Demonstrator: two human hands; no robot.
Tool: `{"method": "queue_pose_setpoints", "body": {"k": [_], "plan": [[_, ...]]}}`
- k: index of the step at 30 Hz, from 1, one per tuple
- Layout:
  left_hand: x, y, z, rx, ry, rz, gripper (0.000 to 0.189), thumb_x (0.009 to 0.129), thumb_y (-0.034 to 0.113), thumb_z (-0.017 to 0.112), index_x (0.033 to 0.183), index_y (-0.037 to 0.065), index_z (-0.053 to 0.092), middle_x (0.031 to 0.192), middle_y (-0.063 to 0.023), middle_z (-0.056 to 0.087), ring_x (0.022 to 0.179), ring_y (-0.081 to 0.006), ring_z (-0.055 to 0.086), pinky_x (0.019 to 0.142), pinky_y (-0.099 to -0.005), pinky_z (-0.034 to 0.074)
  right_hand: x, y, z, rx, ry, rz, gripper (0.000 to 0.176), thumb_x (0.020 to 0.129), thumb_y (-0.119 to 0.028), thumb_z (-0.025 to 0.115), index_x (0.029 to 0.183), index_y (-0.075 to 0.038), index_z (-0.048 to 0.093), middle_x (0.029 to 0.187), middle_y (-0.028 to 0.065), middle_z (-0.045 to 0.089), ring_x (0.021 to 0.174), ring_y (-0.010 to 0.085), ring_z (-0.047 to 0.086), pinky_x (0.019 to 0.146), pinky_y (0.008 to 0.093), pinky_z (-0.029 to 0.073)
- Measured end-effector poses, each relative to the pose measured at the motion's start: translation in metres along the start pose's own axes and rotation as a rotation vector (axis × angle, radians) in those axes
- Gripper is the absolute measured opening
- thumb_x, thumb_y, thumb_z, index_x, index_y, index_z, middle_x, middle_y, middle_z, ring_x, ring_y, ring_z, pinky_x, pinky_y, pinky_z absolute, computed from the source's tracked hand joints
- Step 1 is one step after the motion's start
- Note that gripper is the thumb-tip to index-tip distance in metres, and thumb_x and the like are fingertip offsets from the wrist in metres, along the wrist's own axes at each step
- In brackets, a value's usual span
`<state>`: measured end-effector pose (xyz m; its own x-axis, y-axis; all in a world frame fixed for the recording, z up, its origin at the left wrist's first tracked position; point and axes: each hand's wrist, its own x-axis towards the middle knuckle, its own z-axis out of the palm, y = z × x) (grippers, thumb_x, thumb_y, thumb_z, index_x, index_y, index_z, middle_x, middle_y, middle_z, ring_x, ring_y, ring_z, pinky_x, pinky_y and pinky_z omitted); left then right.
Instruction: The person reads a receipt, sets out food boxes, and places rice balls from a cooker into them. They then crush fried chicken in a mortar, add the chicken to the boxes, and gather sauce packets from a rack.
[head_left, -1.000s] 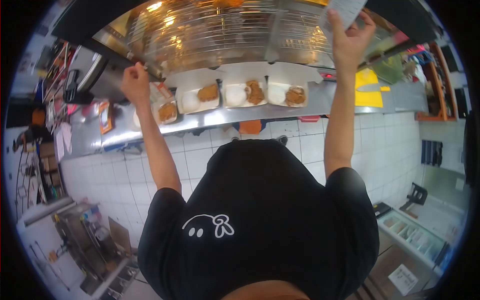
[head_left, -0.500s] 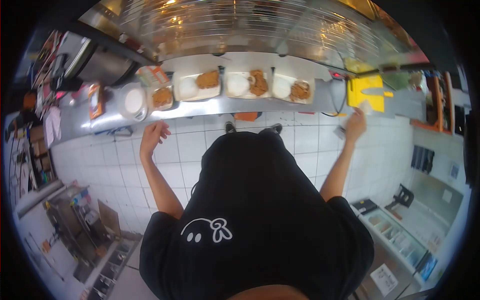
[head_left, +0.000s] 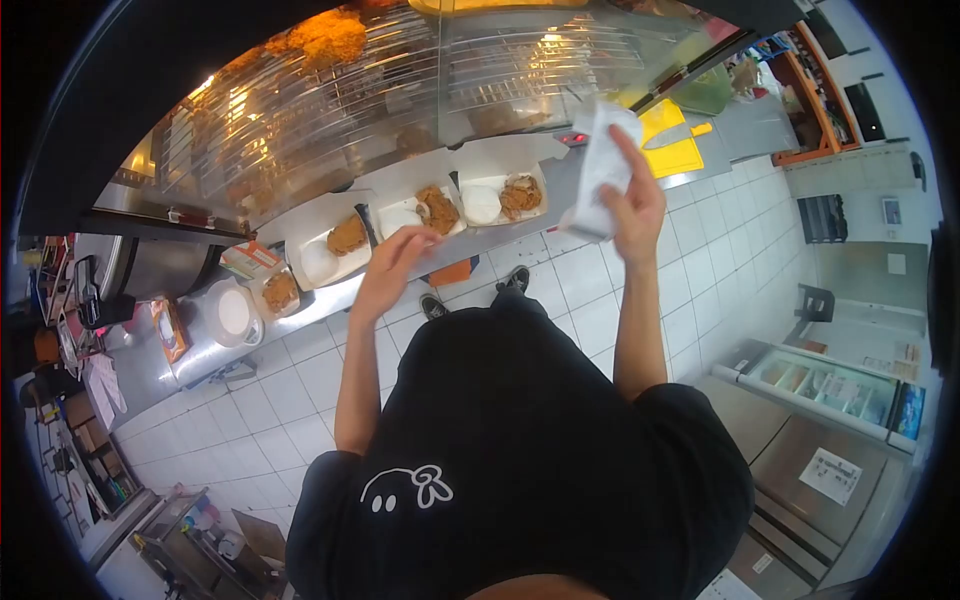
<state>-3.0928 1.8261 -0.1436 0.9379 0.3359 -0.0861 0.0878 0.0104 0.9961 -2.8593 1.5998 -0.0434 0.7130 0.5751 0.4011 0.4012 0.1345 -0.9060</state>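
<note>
My right hand (head_left: 640, 205) is closed on a long white paper bag (head_left: 600, 175), held up over the right part of the counter. My left hand (head_left: 388, 275) is empty, its fingers stretched out in front of the middle meal box (head_left: 385, 212), partly covering it from view. Fried chicken (head_left: 437, 208) lies in that box beside something white. To the right, another open white box holds a round white mound, probably rice (head_left: 481, 204), and fried chicken (head_left: 521, 197). A third such box (head_left: 305, 240) stands to the left, with a smaller chicken box (head_left: 278, 293) beyond it.
A lidded white tub (head_left: 235, 312) and an orange carton (head_left: 169, 332) stand at the counter's left. A knife lies on a yellow cutting board (head_left: 672, 158) at the right. Behind the boxes rises a glass display case with wire racks (head_left: 545, 60).
My right hand has come up and inward from beside the cutting board, with the white paper bag now plainly visible in it. My left hand has moved right towards the meal boxes. The view has turned.
</note>
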Motion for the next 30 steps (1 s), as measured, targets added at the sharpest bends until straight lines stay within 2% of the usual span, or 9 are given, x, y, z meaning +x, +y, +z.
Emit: {"method": "queue_pose_setpoints", "body": {"k": [1, 3, 7, 9, 11, 17, 19, 26, 30], "plan": [[0.009, 0.025, 0.016, -0.052, -0.002, 0.121, 0.038, 0.101, 0.035, 0.049, 0.122, 0.004, 0.058, 0.110, -0.0052, 0.065, 0.101, -0.0148, 0.059, 0.092, -0.0298, 0.044, -0.006, -0.013, 0.013, -0.033, -0.068, -0.072, 0.062, 0.079, 0.008, 0.050, 0.141, 0.010, 0.041, 0.140, 0.0181, 0.049, 0.128, 0.0205, 0.047, 0.108, 0.0321, 0.035], [0.020, 0.073, 0.045, 0.089, -0.026, 0.421, 0.043, 0.097, 0.026, 0.057, 0.133, 0.004, 0.048, 0.119, -0.0087, 0.061, 0.112, -0.0183, 0.056, 0.099, -0.0338, 0.042, -0.012, -0.038, 0.036, 0.097, -0.131, -0.047, 0.062, 0.081, 0.007, 0.051, 0.141, 0.010, 0.040, 0.141, 0.0189, 0.047, 0.129, 0.0211, 0.047, 0.108, 0.0327, 0.035], [0.019, 0.119, 0.088, 0.211, -0.058, 0.387, 0.050, 0.092, 0.012, 0.064, 0.135, 0.003, 0.042, 0.123, -0.0116, 0.059, 0.117, -0.0195, 0.055, 0.100, -0.0343, 0.043, 0.002, -0.056, 0.044, 0.298, -0.152, -0.118, 0.060, 0.083, 0.006, 0.051, 0.142, 0.011, 0.038, 0.144, 0.0204, 0.043, 0.130, 0.0221, 0.045, 0.108, 0.0338, 0.035], [0.013, 0.120, 0.102, -0.261, -0.097, 0.260, 0.050, 0.087, 0.000, 0.065, 0.132, 0.000, 0.042, 0.121, -0.0132, 0.059, 0.117, -0.0195, 0.055, 0.100, -0.0336, 0.043, 0.014, -0.069, 0.039, 0.332, -0.136, -0.143, 0.062, 0.082, 0.007, 0.050, 0.142, 0.011, 0.038, 0.144, 0.0201, 0.042, 0.130, 0.0217, 0.045, 0.108, 0.0339, 0.035], [0.005, 0.124, 0.103, -0.170, -0.099, 0.352, 0.043, 0.088, 0.001, 0.062, 0.127, -0.005, 0.045, 0.118, -0.0155, 0.061, 0.113, -0.0202, 0.059, 0.100, -0.0342, 0.044, 0.022, -0.082, 0.035, 0.332, -0.159, -0.218, 0.063, 0.080, 0.009, 0.048, 0.142, 0.011, 0.038, 0.143, 0.0197, 0.043, 0.130, 0.0219, 0.045, 0.108, 0.0335, 0.036], [-0.017, 0.133, 0.097, -0.207, -0.168, 0.223, 0.043, 0.090, 0.001, 0.059, 0.129, -0.005, 0.044, 0.121, -0.0146, 0.060, 0.114, -0.0204, 0.059, 0.100, -0.0341, 0.044, 0.036, -0.096, 0.031, 0.296, -0.133, -0.332, 0.066, 0.074, 0.012, 0.044, 0.141, 0.011, 0.040, 0.142, 0.0209, 0.044, 0.128, 0.0226, 0.047, 0.105, 0.0335, 0.039], [-0.022, 0.134, 0.096, -0.198, -0.164, 0.210, 0.043, 0.090, 0.002, 0.059, 0.130, -0.005, 0.044, 0.121, -0.0144, 0.061, 0.113, -0.0203, 0.060, 0.100, -0.0344, 0.044, 0.037, -0.100, 0.031, 0.228, -0.126, -0.331, 0.069, 0.072, 0.005, 0.048, 0.140, 0.014, 0.038, 0.146, 0.0236, 0.042, 0.135, 0.0257, 0.043, 0.111, 0.0350, 0.033], [-0.027, 0.132, 0.089, -0.184, -0.163, 0.212, 0.043, 0.091, 0.003, 0.060, 0.130, -0.004, 0.044, 0.120, -0.0141, 0.062, 0.112, -0.0200, 0.060, 0.099, -0.0349, 0.045, 0.045, -0.100, 0.042, 0.266, -0.108, -0.345, 0.065, 0.075, 0.004, 0.048, 0.139, 0.013, 0.040, 0.146, 0.0236, 0.043, 0.134, 0.0253, 0.044, 0.110, 0.0339, 0.034], [-0.027, 0.132, 0.086, -0.171, -0.157, 0.210, 0.042, 0.091, 0.003, 0.060, 0.130, -0.003, 0.044, 0.119, -0.0142, 0.062, 0.111, -0.0200, 0.061, 0.098, -0.0347, 0.045, 0.049, -0.099, 0.045, 0.315, -0.104, -0.382, 0.061, 0.079, 0.010, 0.045, 0.139, 0.010, 0.043, 0.139, 0.0195, 0.047, 0.125, 0.0217, 0.049, 0.104, 0.0328, 0.039]]}}
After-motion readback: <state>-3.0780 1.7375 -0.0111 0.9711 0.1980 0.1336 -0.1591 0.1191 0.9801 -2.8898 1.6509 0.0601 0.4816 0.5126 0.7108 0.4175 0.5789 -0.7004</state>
